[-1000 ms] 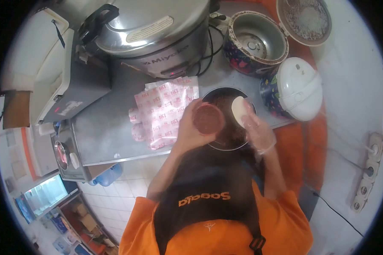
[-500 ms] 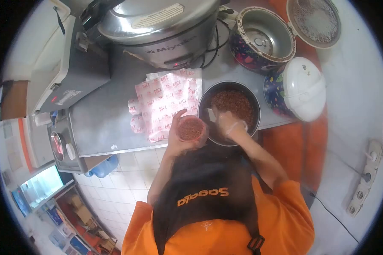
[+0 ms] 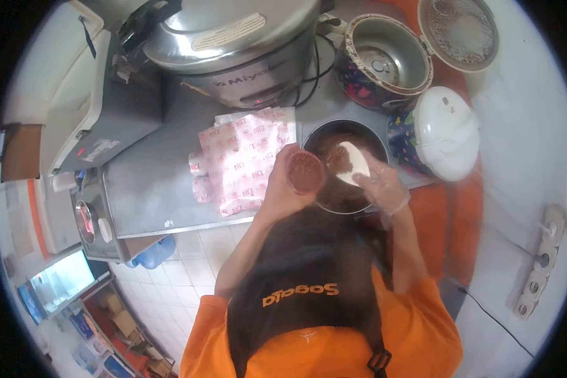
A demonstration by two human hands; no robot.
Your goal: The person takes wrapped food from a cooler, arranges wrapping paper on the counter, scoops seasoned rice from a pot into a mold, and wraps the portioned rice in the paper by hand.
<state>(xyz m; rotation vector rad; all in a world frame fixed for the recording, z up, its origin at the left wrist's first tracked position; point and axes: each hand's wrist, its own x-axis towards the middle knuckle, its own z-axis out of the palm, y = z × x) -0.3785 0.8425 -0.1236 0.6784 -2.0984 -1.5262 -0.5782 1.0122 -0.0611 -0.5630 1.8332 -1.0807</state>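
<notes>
My left hand (image 3: 283, 195) is wrapped round a small round cup (image 3: 305, 173) filled with reddish-brown crumbly food, tilted a little at the pot's left rim. My right hand (image 3: 384, 187), in a clear plastic glove, grips a white rice paddle (image 3: 357, 160) at its lower end. Some of the brown food clings to the paddle's left side. Below the paddle stands a dark round pot (image 3: 379, 140) with more of the same food inside. My hands and the cup hide part of its rim.
Printed wrapping paper sheets (image 3: 242, 164) lie left of the pot. Behind them stands a large Miyako cooker (image 3: 246, 85) with a cable. A patterned open pot (image 3: 365, 88) and a white-lidded container (image 3: 447, 135) stand to the right. A grey cool box (image 3: 116, 120) is at left.
My right hand has lifted the paddle out of the food and moved right, turning its flat face up. My left hand has brought the cup up and right, closer to the pot.
</notes>
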